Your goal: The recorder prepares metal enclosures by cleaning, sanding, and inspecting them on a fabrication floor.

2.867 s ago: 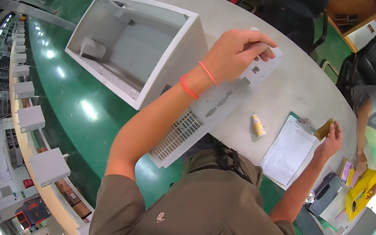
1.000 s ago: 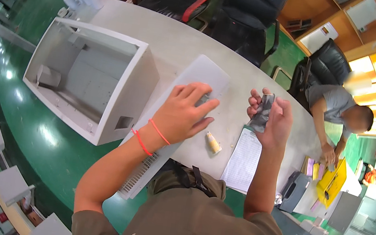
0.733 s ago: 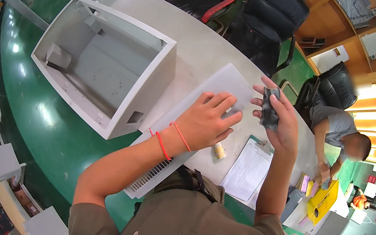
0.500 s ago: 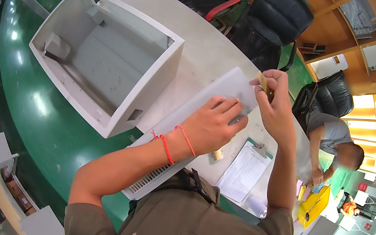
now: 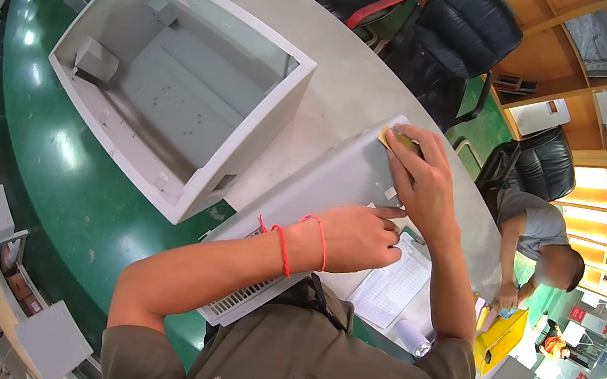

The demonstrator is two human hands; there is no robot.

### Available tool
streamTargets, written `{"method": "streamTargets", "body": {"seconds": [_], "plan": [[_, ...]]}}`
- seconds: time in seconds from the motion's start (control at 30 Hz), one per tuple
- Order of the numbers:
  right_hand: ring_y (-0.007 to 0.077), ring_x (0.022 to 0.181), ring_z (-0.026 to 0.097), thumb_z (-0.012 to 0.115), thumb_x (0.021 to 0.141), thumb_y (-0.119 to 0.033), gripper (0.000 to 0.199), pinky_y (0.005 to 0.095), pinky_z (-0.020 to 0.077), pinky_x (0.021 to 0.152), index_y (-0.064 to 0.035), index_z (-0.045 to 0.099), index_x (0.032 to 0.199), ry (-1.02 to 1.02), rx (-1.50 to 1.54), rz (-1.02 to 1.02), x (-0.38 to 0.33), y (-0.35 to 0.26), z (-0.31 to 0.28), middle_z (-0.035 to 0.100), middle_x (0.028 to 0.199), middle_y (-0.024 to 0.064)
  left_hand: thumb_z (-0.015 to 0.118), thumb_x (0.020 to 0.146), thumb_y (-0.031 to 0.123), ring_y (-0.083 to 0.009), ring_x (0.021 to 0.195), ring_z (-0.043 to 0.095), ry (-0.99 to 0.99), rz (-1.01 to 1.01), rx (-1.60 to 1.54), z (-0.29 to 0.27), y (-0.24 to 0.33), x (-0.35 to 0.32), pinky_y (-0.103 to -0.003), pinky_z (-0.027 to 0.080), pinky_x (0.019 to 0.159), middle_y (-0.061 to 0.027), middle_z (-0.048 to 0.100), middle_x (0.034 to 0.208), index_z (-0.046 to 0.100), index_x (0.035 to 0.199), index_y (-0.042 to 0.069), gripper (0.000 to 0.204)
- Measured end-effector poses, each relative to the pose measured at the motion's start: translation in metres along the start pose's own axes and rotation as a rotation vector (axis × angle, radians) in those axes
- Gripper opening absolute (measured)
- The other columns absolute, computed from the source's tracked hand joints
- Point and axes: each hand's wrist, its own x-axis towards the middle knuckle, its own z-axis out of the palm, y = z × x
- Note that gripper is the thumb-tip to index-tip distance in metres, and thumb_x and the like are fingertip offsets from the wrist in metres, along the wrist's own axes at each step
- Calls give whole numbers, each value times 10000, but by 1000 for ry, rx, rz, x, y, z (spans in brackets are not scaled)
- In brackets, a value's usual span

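Note:
A long light-grey panel [image 5: 322,169] with a slotted vent near its lower end lies slantwise across the table's near edge, against my body. My right hand [image 5: 425,181] pinches a folded tan piece that looks like sandpaper [image 5: 386,137] and presses it on the panel's far end. My left hand [image 5: 359,240], with red strings at the wrist, is at the panel's near edge. Its index finger stretches along the edge and the other fingers curl there; its thumb is hidden. Small white patches [image 5: 390,193] show on the panel between the hands.
Left of the panel stands a large grey open housing [image 5: 200,165]. A clipboard with a sheet [image 5: 394,279] and a spray can [image 5: 413,338] lie at the right. Black chairs [image 5: 453,46] stand beyond the table. Another person [image 5: 531,233] works at the right beside a yellow bin [image 5: 499,340].
My right hand has come down onto the panel with the sandpaper. My left hand has slid from the panel's face to its near edge, its fingers curling. The view has shifted slightly.

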Motion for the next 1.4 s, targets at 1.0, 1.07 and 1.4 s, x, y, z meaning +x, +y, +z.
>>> {"method": "streamTargets", "body": {"seconds": [1.0, 1.07, 1.4], "plan": [[320, 1064, 596, 666, 876, 61, 346, 400, 535, 883, -64, 755, 1187, 32, 87, 35, 0, 2, 8, 639, 1174, 110, 544, 805, -45, -322, 773, 610, 744, -624, -214, -55, -70, -45, -420, 502, 690, -138, 627, 823, 629, 912, 7, 146], [321, 1073, 595, 664, 875, 65, 348, 403, 533, 894, -65, 755, 1184, 33, 102, 57, -2, 1, 9, 639, 1176, 110, 584, 850, 5, -314, 726, 609, 649, -683, -267, -69, -68, -43, -416, 499, 662, -141, 606, 785, 624, 928, 3, 87], [317, 1038, 599, 664, 807, 73, 403, 405, 536, 892, -61, 756, 1176, -24, -13, -63, -1, 0, 3, 633, 1145, 104, 683, 856, 137, -223, 886, 607, 111, -50, 11, -9, -2, -10, -365, 473, 764, -38, 599, 843, 619, 885, 102, 79]]}}
